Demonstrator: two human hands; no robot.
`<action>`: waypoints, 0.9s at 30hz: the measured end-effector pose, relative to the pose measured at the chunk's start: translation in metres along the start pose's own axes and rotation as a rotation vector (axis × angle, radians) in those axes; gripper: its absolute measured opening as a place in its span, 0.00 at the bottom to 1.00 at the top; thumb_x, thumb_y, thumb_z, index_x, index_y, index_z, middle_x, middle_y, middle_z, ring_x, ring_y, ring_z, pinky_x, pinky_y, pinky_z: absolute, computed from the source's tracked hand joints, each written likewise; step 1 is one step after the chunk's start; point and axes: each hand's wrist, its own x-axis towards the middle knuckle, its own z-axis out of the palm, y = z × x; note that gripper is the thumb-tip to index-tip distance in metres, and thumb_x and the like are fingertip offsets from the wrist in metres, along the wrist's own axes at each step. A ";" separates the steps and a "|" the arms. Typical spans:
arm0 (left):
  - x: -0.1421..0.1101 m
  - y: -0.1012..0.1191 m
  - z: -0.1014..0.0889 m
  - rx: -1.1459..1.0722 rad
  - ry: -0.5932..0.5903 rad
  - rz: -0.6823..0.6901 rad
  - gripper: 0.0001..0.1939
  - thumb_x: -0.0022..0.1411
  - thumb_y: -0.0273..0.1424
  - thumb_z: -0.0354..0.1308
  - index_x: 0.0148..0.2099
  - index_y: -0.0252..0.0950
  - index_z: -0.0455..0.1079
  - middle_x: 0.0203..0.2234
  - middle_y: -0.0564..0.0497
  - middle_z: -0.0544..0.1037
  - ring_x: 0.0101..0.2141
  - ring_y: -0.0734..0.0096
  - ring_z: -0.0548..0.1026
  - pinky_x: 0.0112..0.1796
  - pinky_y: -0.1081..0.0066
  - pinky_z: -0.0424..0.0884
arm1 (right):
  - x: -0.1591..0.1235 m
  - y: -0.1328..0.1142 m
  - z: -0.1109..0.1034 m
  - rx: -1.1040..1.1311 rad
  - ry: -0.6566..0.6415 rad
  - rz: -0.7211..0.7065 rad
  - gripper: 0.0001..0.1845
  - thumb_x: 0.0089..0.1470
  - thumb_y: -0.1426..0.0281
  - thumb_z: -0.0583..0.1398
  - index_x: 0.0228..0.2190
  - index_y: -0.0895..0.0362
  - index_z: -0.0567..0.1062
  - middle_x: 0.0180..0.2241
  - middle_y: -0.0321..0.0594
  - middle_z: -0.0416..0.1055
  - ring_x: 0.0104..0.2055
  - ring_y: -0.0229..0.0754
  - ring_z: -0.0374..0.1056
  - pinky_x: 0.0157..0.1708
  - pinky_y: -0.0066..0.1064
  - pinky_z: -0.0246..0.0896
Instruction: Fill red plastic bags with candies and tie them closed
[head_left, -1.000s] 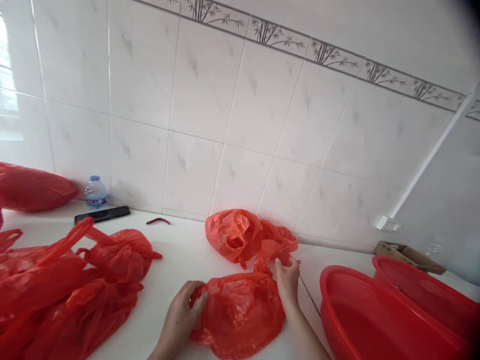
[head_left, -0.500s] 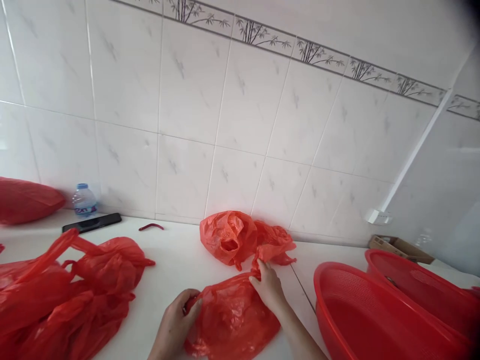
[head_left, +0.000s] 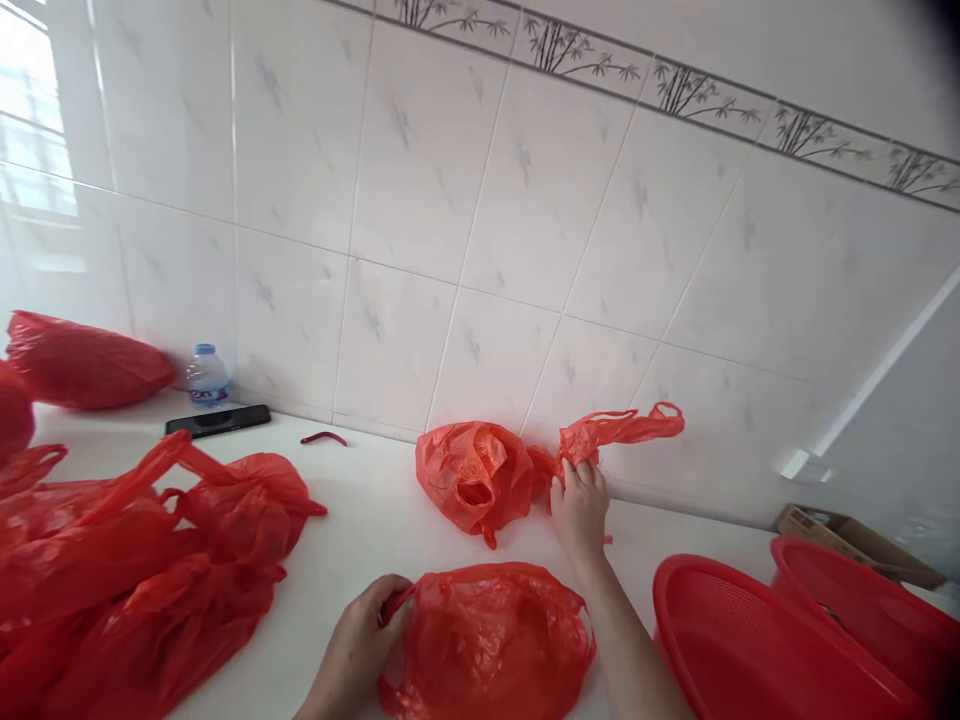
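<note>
An open red plastic bag point(head_left: 495, 640) lies on the white tabletop in front of me. My left hand point(head_left: 364, 640) is closed on its left edge, thumb against fingers. Farther back, my right hand point(head_left: 581, 505) grips a crumpled red plastic bag point(head_left: 622, 430), whose loop handle stretches rightward in front of the wall. Just left of that hand, a puffed-up red bag point(head_left: 474, 475) rests near the wall, a small hole-like fold facing me. Whether it is joined to the crumpled bag I cannot tell. The fingertips of my right hand are partly buried in plastic.
A pile of red bags point(head_left: 187, 560) covers the left side. Behind it are a black phone point(head_left: 217, 421), a water bottle point(head_left: 207, 377), a dark red strip point(head_left: 324, 437) and a full-looking red bag point(head_left: 90, 362). Red baskets point(head_left: 750, 630) and a cardboard box point(head_left: 855, 545) stand at right.
My right hand has moved away from the front bag toward the wall, and the crumpled bag's handle now swings out rightward. My left hand keeps its hold. The view has turned left.
</note>
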 end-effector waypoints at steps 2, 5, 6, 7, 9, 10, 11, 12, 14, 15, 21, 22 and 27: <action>-0.001 0.001 0.001 -0.019 0.002 -0.013 0.11 0.59 0.34 0.47 0.33 0.38 0.70 0.28 0.53 0.77 0.31 0.70 0.73 0.32 0.75 0.65 | 0.008 -0.001 0.011 -0.033 -0.066 -0.049 0.22 0.57 0.72 0.48 0.50 0.63 0.71 0.51 0.52 0.67 0.59 0.56 0.52 0.54 0.47 0.49; -0.003 0.003 0.001 -0.043 0.016 -0.037 0.11 0.58 0.32 0.47 0.33 0.38 0.70 0.27 0.54 0.77 0.31 0.70 0.73 0.32 0.75 0.64 | 0.013 -0.002 0.025 -0.052 -0.180 -0.098 0.22 0.57 0.76 0.47 0.48 0.60 0.72 0.52 0.50 0.66 0.61 0.56 0.48 0.54 0.48 0.47; -0.003 0.004 0.001 -0.045 0.021 -0.042 0.10 0.58 0.32 0.47 0.33 0.38 0.70 0.27 0.54 0.77 0.31 0.70 0.73 0.32 0.75 0.64 | 0.013 -0.001 0.029 -0.050 -0.214 -0.104 0.21 0.56 0.77 0.47 0.46 0.58 0.74 0.52 0.49 0.66 0.62 0.56 0.47 0.53 0.49 0.47; -0.004 0.004 0.001 -0.044 0.024 -0.048 0.10 0.57 0.32 0.48 0.32 0.38 0.70 0.27 0.54 0.77 0.31 0.70 0.73 0.32 0.75 0.64 | 0.011 0.000 0.033 -0.044 -0.241 -0.104 0.21 0.56 0.77 0.47 0.42 0.57 0.76 0.52 0.48 0.67 0.62 0.57 0.47 0.53 0.50 0.46; -0.004 0.005 0.000 -0.040 0.025 -0.064 0.10 0.57 0.32 0.48 0.32 0.38 0.70 0.27 0.54 0.77 0.30 0.70 0.73 0.31 0.75 0.64 | 0.006 0.002 0.039 -0.030 -0.270 -0.092 0.18 0.55 0.76 0.49 0.35 0.55 0.78 0.54 0.47 0.65 0.61 0.59 0.47 0.52 0.53 0.47; -0.005 0.006 0.000 -0.040 0.026 -0.070 0.10 0.57 0.32 0.48 0.32 0.38 0.70 0.27 0.54 0.77 0.30 0.70 0.73 0.31 0.75 0.64 | 0.003 0.003 0.041 -0.022 -0.270 -0.076 0.16 0.54 0.75 0.51 0.33 0.55 0.79 0.55 0.48 0.63 0.61 0.60 0.48 0.51 0.53 0.49; -0.005 0.006 -0.001 -0.041 0.027 -0.076 0.10 0.57 0.32 0.48 0.33 0.38 0.71 0.27 0.54 0.77 0.30 0.70 0.73 0.31 0.75 0.64 | -0.001 0.003 0.041 -0.017 -0.267 -0.055 0.15 0.54 0.73 0.52 0.32 0.54 0.79 0.56 0.49 0.62 0.60 0.61 0.49 0.49 0.53 0.51; -0.004 0.007 -0.001 -0.040 0.030 -0.079 0.10 0.57 0.32 0.48 0.33 0.38 0.71 0.27 0.54 0.77 0.31 0.70 0.73 0.31 0.75 0.64 | -0.005 0.003 0.041 -0.007 -0.252 -0.026 0.14 0.54 0.71 0.52 0.33 0.54 0.79 0.56 0.50 0.60 0.60 0.61 0.50 0.48 0.53 0.52; -0.004 0.006 -0.001 -0.036 0.036 -0.072 0.11 0.56 0.32 0.48 0.35 0.38 0.71 0.28 0.53 0.77 0.31 0.70 0.73 0.31 0.75 0.64 | -0.017 0.000 0.035 0.039 -0.176 0.031 0.14 0.54 0.67 0.53 0.35 0.56 0.78 0.54 0.53 0.60 0.58 0.59 0.54 0.48 0.51 0.55; -0.003 0.006 -0.002 -0.032 0.038 -0.067 0.11 0.56 0.32 0.48 0.35 0.38 0.71 0.28 0.53 0.77 0.31 0.70 0.73 0.32 0.75 0.64 | -0.024 -0.002 0.030 0.076 -0.120 0.046 0.14 0.54 0.66 0.53 0.35 0.57 0.77 0.53 0.54 0.61 0.57 0.58 0.55 0.48 0.51 0.56; 0.001 0.002 -0.002 0.017 0.044 -0.064 0.11 0.57 0.33 0.49 0.39 0.40 0.71 0.26 0.55 0.76 0.30 0.71 0.72 0.32 0.74 0.63 | -0.097 -0.019 -0.023 0.351 -0.090 -0.079 0.14 0.56 0.65 0.53 0.40 0.55 0.74 0.51 0.49 0.63 0.54 0.50 0.60 0.48 0.43 0.63; 0.001 0.002 -0.003 0.023 0.047 -0.065 0.11 0.57 0.34 0.49 0.39 0.40 0.71 0.26 0.55 0.76 0.29 0.71 0.71 0.31 0.74 0.63 | -0.110 -0.020 -0.031 0.396 -0.175 -0.084 0.14 0.57 0.65 0.52 0.41 0.54 0.73 0.49 0.47 0.64 0.51 0.47 0.63 0.46 0.40 0.66; -0.002 0.009 -0.005 0.008 0.037 -0.046 0.11 0.58 0.34 0.48 0.37 0.39 0.70 0.27 0.54 0.77 0.30 0.71 0.72 0.32 0.75 0.64 | -0.155 -0.027 -0.050 0.469 -0.498 -0.073 0.17 0.57 0.63 0.53 0.46 0.50 0.72 0.49 0.43 0.67 0.50 0.44 0.66 0.46 0.36 0.68</action>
